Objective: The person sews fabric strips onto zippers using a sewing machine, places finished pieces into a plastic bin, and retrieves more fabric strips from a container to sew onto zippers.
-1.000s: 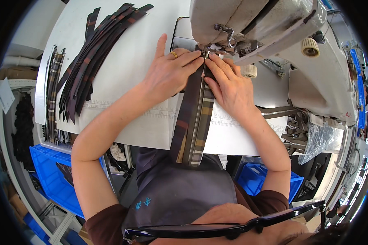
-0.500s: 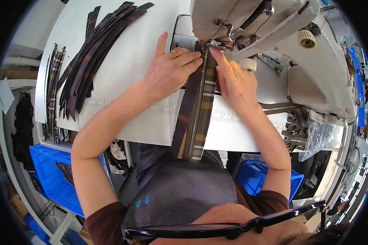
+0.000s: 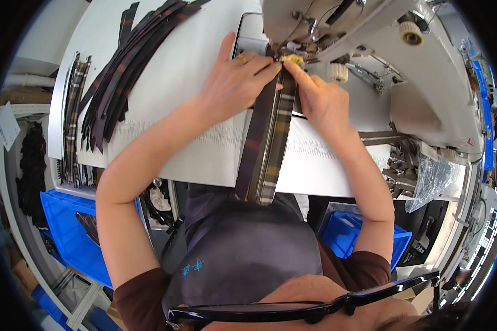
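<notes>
A long zipper [image 3: 264,143] with a dark strip on its left and a plaid strip on its right runs from under the sewing machine [image 3: 309,33] down past the table's near edge. My left hand [image 3: 240,80], a ring on one finger, is closed on the dark side near the presser foot. Its thumb tip shows over the zipper; one finger sticks up. On the plaid side, my right hand [image 3: 323,105] is closed, its index finger extended to the presser foot and the others curled under. A yellow patch [image 3: 292,58] shows at that fingertip.
Dark fabric strips [image 3: 127,71] lie fanned on the white table [image 3: 204,160] at left, beside plaid strips [image 3: 74,121]. At right sit more pieces [image 3: 400,171] and a clear plastic bag [image 3: 431,182]. Blue bins [image 3: 74,231] stand below on both sides.
The fingers of my left hand have slid right across the zipper, and its thumb tip now shows. A yellow patch has appeared by the presser foot. The whole view has shifted slightly.
</notes>
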The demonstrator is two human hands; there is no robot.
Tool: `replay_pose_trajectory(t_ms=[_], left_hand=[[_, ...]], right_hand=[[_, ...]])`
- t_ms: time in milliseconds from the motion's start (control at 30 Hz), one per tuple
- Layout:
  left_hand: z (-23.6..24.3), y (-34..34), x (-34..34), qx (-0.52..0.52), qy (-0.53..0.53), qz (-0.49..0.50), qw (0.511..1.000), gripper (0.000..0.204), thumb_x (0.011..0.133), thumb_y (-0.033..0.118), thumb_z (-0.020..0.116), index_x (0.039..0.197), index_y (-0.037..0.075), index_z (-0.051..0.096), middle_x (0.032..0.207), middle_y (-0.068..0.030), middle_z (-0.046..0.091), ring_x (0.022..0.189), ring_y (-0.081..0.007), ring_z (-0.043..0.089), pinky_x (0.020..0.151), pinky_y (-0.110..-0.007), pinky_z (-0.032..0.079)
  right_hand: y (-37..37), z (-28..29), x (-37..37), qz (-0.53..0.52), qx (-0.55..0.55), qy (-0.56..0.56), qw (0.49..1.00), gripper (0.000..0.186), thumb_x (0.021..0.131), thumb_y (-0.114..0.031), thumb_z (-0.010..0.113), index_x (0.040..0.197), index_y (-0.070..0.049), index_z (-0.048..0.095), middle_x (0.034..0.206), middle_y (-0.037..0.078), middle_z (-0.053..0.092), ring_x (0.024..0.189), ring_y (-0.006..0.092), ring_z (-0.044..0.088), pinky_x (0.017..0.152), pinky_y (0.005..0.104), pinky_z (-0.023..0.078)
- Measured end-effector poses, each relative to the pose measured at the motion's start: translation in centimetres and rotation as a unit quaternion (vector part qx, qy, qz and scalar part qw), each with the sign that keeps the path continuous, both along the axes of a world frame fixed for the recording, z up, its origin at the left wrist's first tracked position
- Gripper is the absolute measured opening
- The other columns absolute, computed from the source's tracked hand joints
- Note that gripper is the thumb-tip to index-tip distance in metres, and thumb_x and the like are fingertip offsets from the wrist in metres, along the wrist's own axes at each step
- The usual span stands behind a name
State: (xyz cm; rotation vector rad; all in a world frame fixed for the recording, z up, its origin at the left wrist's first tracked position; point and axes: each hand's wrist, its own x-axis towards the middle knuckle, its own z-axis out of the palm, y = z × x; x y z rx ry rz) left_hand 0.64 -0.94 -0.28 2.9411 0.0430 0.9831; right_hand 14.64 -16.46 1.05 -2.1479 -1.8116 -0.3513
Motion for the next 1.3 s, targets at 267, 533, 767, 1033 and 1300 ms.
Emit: replay_pose_trajectory(t_ms=[267, 533, 767, 1033, 1300], left_hand=[[4.2, -3.2, -8.4, -0.345, 0.062, -0.108, 0.931, 0.01, 0.085, 0.017, 0.065, 0.093, 0.01, 0.065, 0.108, -0.0026, 0.064, 0.104, -0.0188, 0.059, 0.109, -0.048, 0.024], [1.1, -7.7, -12.9, -0.151, 0.086, -0.071, 0.982, 0.035, 0.068, 0.006, 0.07, 0.103, 0.011, 0.067, 0.113, -0.0011, 0.062, 0.1, -0.0197, 0.061, 0.106, -0.046, 0.031], [0.8, -8.0, -12.7, -0.162, 0.076, -0.085, 0.98, 0.033, 0.07, 0.007, 0.071, 0.102, 0.012, 0.068, 0.11, -0.0009, 0.062, 0.099, -0.0175, 0.061, 0.106, -0.047, 0.03], [0.9, -7.9, -12.6, -0.155, 0.073, -0.093, 0.981, 0.034, 0.068, 0.005, 0.073, 0.101, 0.012, 0.068, 0.111, -0.0006, 0.062, 0.098, -0.0179, 0.062, 0.104, -0.046, 0.034], [1.1, -7.2, -12.7, -0.255, 0.052, -0.154, 0.953, 0.039, 0.061, -0.003, 0.068, 0.099, 0.003, 0.065, 0.107, -0.0075, 0.064, 0.091, -0.0226, 0.065, 0.084, -0.038, 0.05]], right_hand=[[-5.7, 0.8, -2.3, 0.115, 0.12, 0.053, 0.985, 0.028, 0.071, -0.002, 0.069, 0.098, -0.003, 0.064, 0.079, 0.008, 0.058, 0.072, 0.0279, 0.057, 0.063, 0.0389, 0.045], [-9.8, 0.7, -11.1, 0.226, 0.052, 0.18, 0.956, 0.038, 0.064, -0.002, 0.074, 0.099, 0.005, 0.063, 0.106, 0.017, 0.063, 0.099, 0.0309, 0.063, 0.082, 0.0376, 0.054], [-9.8, -0.3, -12.1, 0.196, 0.095, 0.079, 0.973, 0.033, 0.065, -0.004, 0.07, 0.097, 0.003, 0.065, 0.104, 0.015, 0.063, 0.097, 0.0277, 0.063, 0.076, 0.0339, 0.055], [-9.5, 0.4, -12.1, 0.222, 0.112, 0.032, 0.968, 0.024, 0.065, -0.004, 0.065, 0.089, 0.002, 0.066, 0.098, 0.014, 0.066, 0.084, 0.0222, 0.066, 0.063, 0.0274, 0.051], [-9.5, 1.1, -12.0, 0.226, 0.095, 0.028, 0.969, 0.021, 0.067, -0.007, 0.065, 0.087, 0.001, 0.066, 0.099, 0.013, 0.066, 0.084, 0.0192, 0.065, 0.065, 0.0261, 0.05]])
